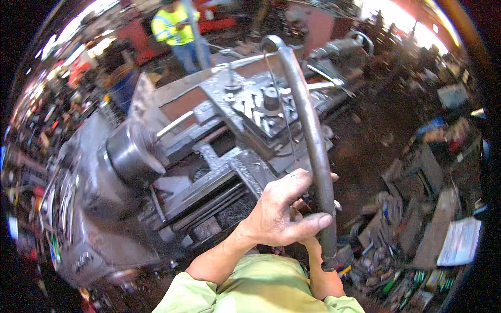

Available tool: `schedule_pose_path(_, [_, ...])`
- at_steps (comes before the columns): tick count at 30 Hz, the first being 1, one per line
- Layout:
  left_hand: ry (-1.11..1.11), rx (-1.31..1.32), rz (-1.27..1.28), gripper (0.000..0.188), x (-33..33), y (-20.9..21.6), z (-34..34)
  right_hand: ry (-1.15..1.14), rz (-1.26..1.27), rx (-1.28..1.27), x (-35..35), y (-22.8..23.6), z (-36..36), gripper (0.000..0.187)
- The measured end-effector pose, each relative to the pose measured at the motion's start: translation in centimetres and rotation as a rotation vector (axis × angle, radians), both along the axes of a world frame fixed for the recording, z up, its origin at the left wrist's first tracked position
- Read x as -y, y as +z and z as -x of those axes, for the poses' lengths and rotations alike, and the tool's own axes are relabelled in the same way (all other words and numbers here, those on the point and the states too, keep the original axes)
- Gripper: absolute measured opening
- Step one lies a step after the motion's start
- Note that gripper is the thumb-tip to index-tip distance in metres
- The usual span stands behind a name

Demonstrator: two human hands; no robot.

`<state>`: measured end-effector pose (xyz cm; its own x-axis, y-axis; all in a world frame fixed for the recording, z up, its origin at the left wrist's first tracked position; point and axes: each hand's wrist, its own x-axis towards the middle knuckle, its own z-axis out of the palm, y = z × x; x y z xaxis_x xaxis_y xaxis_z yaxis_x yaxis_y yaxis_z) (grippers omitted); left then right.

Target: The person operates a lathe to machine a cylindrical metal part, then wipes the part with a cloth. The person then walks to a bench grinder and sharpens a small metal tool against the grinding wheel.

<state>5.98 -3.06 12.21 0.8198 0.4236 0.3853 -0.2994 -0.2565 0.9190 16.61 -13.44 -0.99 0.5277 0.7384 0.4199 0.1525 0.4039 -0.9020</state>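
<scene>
A long dark metal bar (308, 112), hooked at its top end, stands tilted in front of me. My left hand (287, 206) is closed round its lower part, thumb against the near side. My right forearm (321, 268) rises behind the left hand; most of the right hand is hidden by it and the bar, so its grip does not show. Beside the bar hangs a thin rod (284, 112). Just beyond lies a metal lathe, with its round chuck (134, 151) at left, a light shaft (175, 124) next to it, and the tool post (271, 98) on the carriage.
Metal scraps and tools crowd the floor on both sides. A white sheet (459, 241) lies at right near wooden boards (436, 224). A person in a yellow high-visibility top (175, 28) stands beyond the lathe. A blue drum (121, 86) stands at far left.
</scene>
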Motion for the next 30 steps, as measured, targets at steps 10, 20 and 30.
schedule_pose_path(10, [-0.32, -0.006, -0.437, 0.058, 2.1, -0.6, -6.5, -0.581, 0.136, 0.045, 6.2, -0.4, 1.2, 0.059])
schedule_pose_path(20, [0.468, -0.26, -0.993, 0.055, -19.5, -2.3, -18.0, -0.93, -0.243, -0.651, 17.4, -2.9, 0.1, 0.017])
schedule_pose_path(30, [0.698, -0.698, -1.19, 0.067, -26.8, -6.2, -18.7, -0.829, -0.749, -1.194, 28.2, -14.4, -7.8, 0.014])
